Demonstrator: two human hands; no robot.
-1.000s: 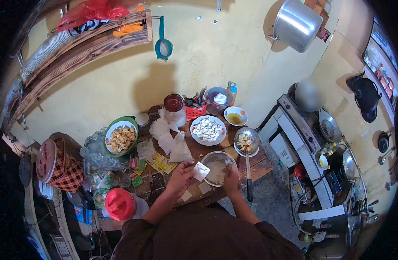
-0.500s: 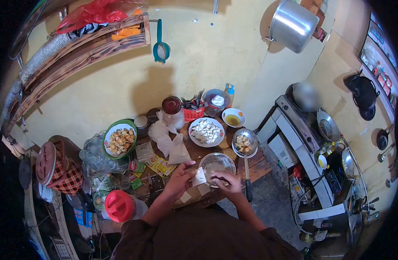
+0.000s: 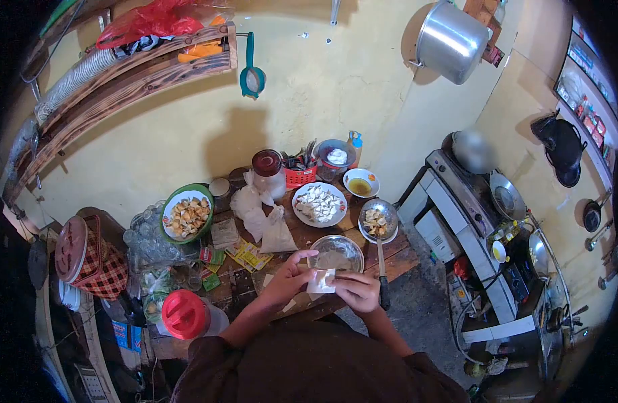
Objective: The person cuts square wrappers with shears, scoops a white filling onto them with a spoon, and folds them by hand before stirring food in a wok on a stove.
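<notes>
A small pale square dough wrapper is held up in front of my body, with a lighter patch on its middle. My left hand pinches its left side, the index finger raised above it. At its right edge are the closed fingers of my right hand. Just beyond both hands stands a metal bowl with a greyish-white mass inside. More pale wrappers lie on the wooden table by my left wrist, partly hidden. Farther back, a white plate bears many small folded white dough pieces.
A skimmer with browned pieces rests over a plate at the right. Browned pieces fill a dish in a green basin. Plastic bags, yellow packets and a red-lidded jug stand left. A stove is at the right.
My right hand has moved from the bowl to the wrapper and its fingers now meet it. The wrapper and my left hand have shifted slightly right and nearer me.
</notes>
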